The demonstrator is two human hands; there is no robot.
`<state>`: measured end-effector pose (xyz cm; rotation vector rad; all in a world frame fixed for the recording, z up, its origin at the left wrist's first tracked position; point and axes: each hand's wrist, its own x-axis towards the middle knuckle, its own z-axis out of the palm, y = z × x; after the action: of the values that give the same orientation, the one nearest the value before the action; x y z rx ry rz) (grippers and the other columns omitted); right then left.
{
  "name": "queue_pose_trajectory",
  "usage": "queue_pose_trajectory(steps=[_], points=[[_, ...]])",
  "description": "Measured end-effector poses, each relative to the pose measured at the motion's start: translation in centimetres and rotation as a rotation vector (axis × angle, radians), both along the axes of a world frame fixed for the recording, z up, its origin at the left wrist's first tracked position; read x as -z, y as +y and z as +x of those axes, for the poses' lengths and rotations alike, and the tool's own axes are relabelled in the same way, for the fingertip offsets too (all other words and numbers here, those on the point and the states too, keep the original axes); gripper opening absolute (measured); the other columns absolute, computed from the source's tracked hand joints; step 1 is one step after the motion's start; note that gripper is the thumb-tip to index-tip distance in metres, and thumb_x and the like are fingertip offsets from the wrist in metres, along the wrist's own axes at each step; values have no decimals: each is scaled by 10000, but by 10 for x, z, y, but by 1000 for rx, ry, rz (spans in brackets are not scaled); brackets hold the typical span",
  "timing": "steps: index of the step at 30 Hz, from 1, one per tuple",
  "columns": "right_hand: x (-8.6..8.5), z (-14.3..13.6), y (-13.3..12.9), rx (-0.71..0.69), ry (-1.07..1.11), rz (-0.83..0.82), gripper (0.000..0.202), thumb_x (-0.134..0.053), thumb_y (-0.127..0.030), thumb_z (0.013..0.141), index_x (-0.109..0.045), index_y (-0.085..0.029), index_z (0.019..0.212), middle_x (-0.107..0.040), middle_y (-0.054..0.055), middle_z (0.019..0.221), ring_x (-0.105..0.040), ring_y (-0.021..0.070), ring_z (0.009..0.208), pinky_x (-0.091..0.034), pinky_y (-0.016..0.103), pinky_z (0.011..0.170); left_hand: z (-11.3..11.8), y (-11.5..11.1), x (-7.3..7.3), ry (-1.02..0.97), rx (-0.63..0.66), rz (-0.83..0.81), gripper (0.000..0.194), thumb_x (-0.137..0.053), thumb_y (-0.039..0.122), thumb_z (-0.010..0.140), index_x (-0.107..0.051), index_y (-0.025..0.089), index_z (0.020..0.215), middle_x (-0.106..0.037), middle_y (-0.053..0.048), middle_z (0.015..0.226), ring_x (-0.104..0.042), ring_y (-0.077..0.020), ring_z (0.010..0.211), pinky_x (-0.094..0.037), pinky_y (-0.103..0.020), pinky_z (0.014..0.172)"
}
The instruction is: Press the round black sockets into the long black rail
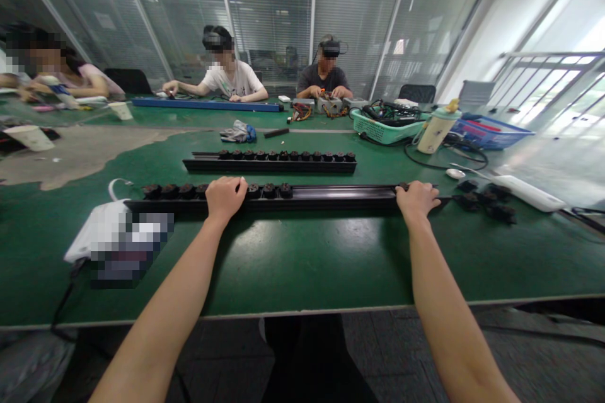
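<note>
A long black power-strip rail (340, 194) lies across the table in front of me. Several round black socket modules (186, 191) sit along its left half, while the shiny channel is bare on the right. My left hand (225, 197) is closed over the rail and the modules beneath it, hiding some of them. Near the rail's right end, my right hand (418, 197) has its fingers curled over a small black piece, which looks like another socket module and is mostly hidden. Loose black socket modules (489, 198) lie beside the right end.
Behind stands a second black rail (269, 165) with modules. A white adapter (97, 233) and a phone-like slab (137, 252) lie left. Farther back are gloves (239, 132), a green basket (385, 129), a bottle (437, 129) and a white power strip (532, 193). Co-workers sit across the table.
</note>
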<state>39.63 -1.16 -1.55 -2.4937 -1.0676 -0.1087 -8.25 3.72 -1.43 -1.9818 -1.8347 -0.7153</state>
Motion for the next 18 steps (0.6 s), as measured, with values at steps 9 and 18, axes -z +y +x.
queue_pose_trajectory(steps=[9,18], points=[[2,0,0,13,9,34,360,-549,-341,995,-727,-104,1201,-565,291,1434,-463,427,1349,-392,614,1089,0,-1,0,-18,10,-5,484,-384,405,1033,-750,215,779,-777,-164,929,-684,-314,898,-411,-397,753],[1,1,0,40,24,23,409,-551,-329,989,-714,-74,1265,-546,306,1484,-466,430,1373,-386,608,1118,-1,0,-1,14,0,-14,508,-356,407,1045,-738,209,776,-783,-161,936,-683,-309,880,-397,-393,741]])
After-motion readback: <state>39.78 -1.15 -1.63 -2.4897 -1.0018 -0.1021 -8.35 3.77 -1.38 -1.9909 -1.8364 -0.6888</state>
